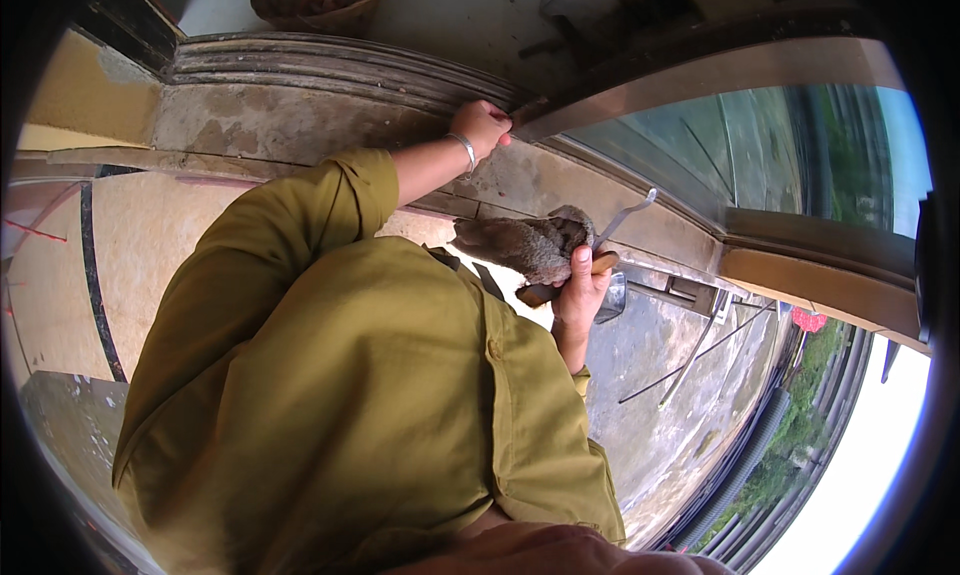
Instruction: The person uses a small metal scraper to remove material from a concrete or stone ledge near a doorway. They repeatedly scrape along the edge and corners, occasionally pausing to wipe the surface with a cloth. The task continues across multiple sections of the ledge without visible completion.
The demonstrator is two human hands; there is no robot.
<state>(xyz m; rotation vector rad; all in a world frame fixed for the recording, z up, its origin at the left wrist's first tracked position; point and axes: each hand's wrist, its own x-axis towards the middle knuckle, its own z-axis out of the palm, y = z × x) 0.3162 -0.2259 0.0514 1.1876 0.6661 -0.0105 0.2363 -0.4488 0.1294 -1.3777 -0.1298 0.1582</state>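
My left hand [484, 128], with a metal bangle at its wrist, reaches to the sliding track [330, 64], near the bottom corner of the panel frame [555, 113]. Its fingers are curled in; whether they pinch something is hidden. Lower right, my right hand [581, 293] grips a dirty grey cloth [525, 248] together with a wooden-handled tool [606, 263]. A bent flat metal bar [626, 213] sticks up beside the thumb, and I cannot tell whether it belongs to that tool. The cloth hangs in a bunch toward my chest, above the stained concrete sill [592, 192].
A sliding glass panel [675, 155] stands along the sill at right. Beyond the track, a basket [319, 1] sits on the floor. To the right are a dark metal container [613, 297], thin poles [694, 350] and a corrugated pipe [735, 470] on the concrete ground.
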